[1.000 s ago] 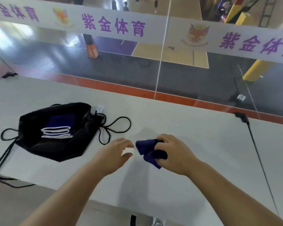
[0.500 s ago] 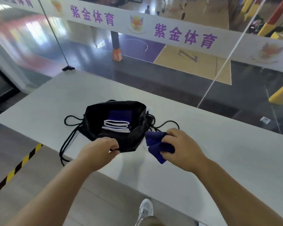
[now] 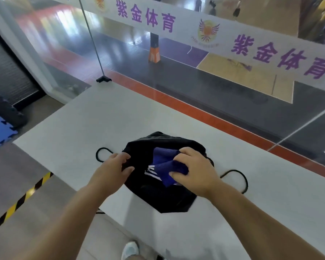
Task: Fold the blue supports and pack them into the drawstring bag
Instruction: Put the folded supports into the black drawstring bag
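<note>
Right hand (image 3: 193,171) pinches the folded support (image 3: 174,168) — soft, light, springy; left hand (image 3: 114,170) grips the bag (image 3: 139,152) rim — hold the fold shut.

Grey table (image 3: 83,117), glass wall (image 3: 176,87), glossy court floor (image 3: 242,76) beyond.

One black bag (image 3: 163,199) lies on one tabletop (image 3: 83,128); two hands, left (image 3: 112,172) and right (image 3: 197,174). Blue supports: one held (image 3: 174,168); those inside the bag cannot be counted.
</note>
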Demonstrator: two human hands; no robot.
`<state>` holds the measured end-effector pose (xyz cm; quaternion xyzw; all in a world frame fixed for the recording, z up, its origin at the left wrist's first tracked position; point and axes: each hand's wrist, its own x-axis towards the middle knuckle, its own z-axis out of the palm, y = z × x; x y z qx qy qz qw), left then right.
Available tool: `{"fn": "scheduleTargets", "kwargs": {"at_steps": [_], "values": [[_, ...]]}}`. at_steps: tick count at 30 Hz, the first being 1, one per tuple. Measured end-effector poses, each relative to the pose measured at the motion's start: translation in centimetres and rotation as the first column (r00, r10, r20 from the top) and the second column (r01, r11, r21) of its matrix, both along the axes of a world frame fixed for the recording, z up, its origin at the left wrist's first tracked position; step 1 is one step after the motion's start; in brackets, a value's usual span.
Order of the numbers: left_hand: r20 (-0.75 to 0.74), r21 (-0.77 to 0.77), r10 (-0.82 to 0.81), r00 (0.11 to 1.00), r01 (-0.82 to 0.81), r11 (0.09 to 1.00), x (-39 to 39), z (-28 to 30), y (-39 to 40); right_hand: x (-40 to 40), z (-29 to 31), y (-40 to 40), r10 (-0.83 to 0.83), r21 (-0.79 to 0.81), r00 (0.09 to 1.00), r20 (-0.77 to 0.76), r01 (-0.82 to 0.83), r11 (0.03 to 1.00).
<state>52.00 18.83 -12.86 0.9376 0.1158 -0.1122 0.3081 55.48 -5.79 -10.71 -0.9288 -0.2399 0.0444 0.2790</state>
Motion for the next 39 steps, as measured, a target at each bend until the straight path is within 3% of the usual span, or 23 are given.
{"fn": "scheduleTargets", "kwargs": {"at_steps": [5, 10, 14, 21, 27, 31, 36, 39], "values": [[-0.07, 0.01, -0.01, 0.997, 0.011, 1.0, 4.3, -1.7, 2.9, 2.4, -1.6, 4.7, -0.026, -0.039, 0.994, -0.106, 0.022, 0.999], [-0.27, 0.073, -0.22, 0.937, 0.248, 0.966, 8.2, -2.7, 4.8, 3.3, -2.6, 8.3, -0.14, -0.109, 0.967, -0.215, 0.119, 0.987], [-0.314, 0.062, -0.359, 0.879, 0.396, 0.916, 10.0, -3.6, 5.3, 3.2, -3.3, 9.9, -0.234, -0.177, 0.938, -0.256, 0.192, 0.965], [-0.247, -0.059, -0.399, 0.883, 0.397, 0.916, 11.5, -2.6, 5.7, 2.7, -3.3, 9.5, -0.344, -0.354, 0.936, -0.072, 0.298, 0.886], [-0.189, -0.158, -0.354, 0.916, 0.327, 0.932, 12.0, -1.3, 5.0, 3.8, -2.8, 9.8, -0.356, -0.17, 0.92, -0.165, 0.329, 0.929], [-0.131, -0.207, -0.268, 0.954, 0.238, 0.949, 11.8, -0.7, 4.7, 4.2, -3.2, 8.9, -0.354, -0.158, 0.907, -0.231, 0.324, 0.933], [-0.06, -0.189, -0.285, 0.957, 0.27, 0.944, 11.9, -0.1, 3.6, 4.0, -2.6, 6.1, -0.289, -0.141, 0.951, -0.112, 0.272, 0.952], [0.009, -0.112, -0.342, 0.94, 0.341, 0.933, 12.2, 0.7, 2.5, 3.5, -2.4, 3.6, -0.36, -0.107, 0.931, -0.053, 0.353, 0.929]]}}
